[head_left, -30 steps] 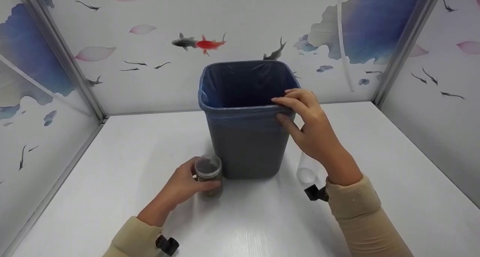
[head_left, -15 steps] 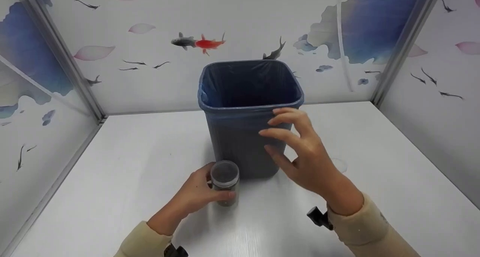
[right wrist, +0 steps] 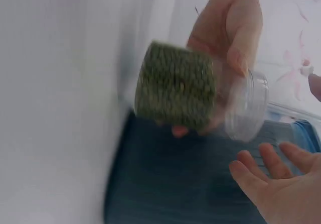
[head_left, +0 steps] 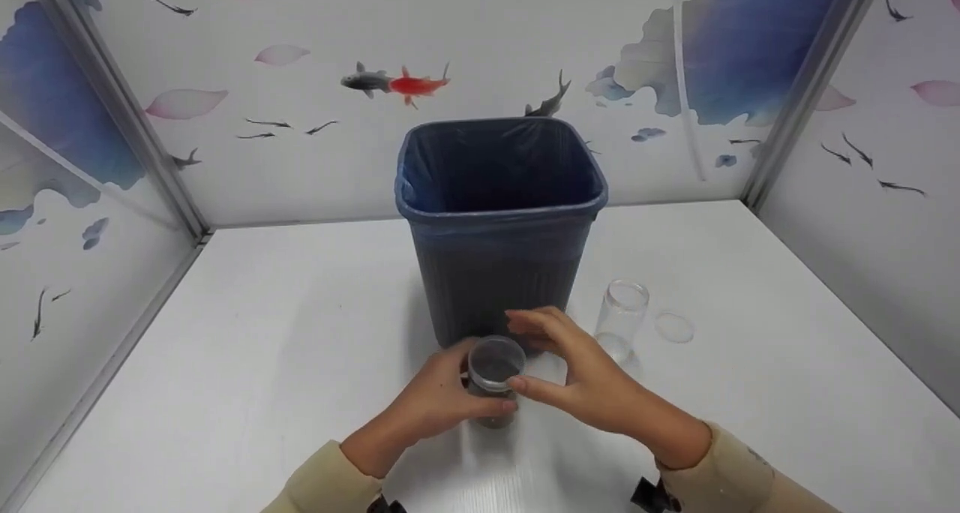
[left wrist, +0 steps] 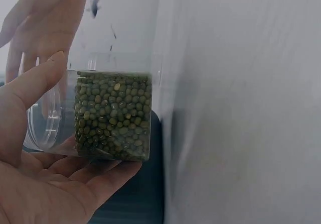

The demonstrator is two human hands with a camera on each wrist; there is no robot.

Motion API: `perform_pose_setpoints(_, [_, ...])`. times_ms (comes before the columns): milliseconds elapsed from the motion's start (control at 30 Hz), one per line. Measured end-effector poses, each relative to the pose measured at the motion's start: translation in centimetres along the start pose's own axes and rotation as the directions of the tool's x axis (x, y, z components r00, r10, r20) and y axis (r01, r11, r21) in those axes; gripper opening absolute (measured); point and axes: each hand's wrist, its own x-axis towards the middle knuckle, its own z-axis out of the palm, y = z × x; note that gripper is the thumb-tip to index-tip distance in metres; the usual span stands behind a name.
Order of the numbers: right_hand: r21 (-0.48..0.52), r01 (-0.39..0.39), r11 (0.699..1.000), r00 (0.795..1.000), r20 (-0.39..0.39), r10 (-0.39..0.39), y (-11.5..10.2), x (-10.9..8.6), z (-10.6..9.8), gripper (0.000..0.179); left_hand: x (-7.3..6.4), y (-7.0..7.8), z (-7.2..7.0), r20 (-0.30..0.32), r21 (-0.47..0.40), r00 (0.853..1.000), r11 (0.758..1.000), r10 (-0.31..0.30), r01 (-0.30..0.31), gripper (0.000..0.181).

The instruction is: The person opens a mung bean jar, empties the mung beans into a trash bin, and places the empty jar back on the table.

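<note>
A jar of mung beans (head_left: 493, 382) is gripped by the left hand (head_left: 442, 397) just in front of the trash bin (head_left: 501, 232); its lid is touched by the right hand's (head_left: 592, 382) loosely spread fingers.

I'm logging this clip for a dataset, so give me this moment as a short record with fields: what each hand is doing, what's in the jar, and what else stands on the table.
left hand: grips the jar round its side
right hand: open, fingers at the jar's top
jar contents: green beans, filling the lower part
bin: dark, blue liner, just behind the jar
empty jar: clear, upright, right of the bin
lid: clear, flat on the table
</note>
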Motion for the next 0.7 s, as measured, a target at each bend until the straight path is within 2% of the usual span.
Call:
perform_pose_setpoints(100, [0.126, -0.08, 0.989, 0.997, 0.019, 0.078, 0.6, 0.1, 0.8, 0.069, 0.2, -0.1, 0.7, 0.018, -0.003, 1.0, 1.0, -0.007, 0.007, 0.074])
perform_pose_setpoints(167, [0.159, -0.127, 0.979, 0.992, 0.026, 0.125, 0.8, 0.2, 1.3, 0.071, 0.2, -0.3, 1.0, 0.038, -0.023, 0.999, 1.0, -0.02, 0.021, 0.075])
perform_pose_setpoints(267, [0.172, -0.181, 0.968, 0.984, 0.035, 0.177, 1.2, 0.1, 2.2, 0.077, 0.2, -0.6, 1.4, 0.056, -0.049, 0.998, 0.998, -0.04, 0.042, 0.076])
perform_pose_setpoints(367, [0.198, -0.219, 0.955, 0.976, 0.025, 0.218, 1.6, 0.0, 3.0, 0.08, 0.1, -0.8, 1.7, 0.044, -0.066, 0.998, 0.996, -0.051, 0.054, 0.077])
perform_pose_setpoints(600, [0.172, -0.313, 0.934, 0.941, -0.081, 0.329, 2.0, -0.3, 4.5, 0.077, 0.4, -1.1, 2.7, 0.006, -0.086, 0.999, 0.996, -0.039, 0.039, 0.077])
perform_pose_setpoints(700, [0.194, -0.339, 0.921, 0.924, -0.116, 0.364, 2.0, -0.2, 4.8, 0.075, 0.6, -1.1, 3.1, -0.012, -0.103, 0.999, 0.994, -0.03, 0.029, 0.077])
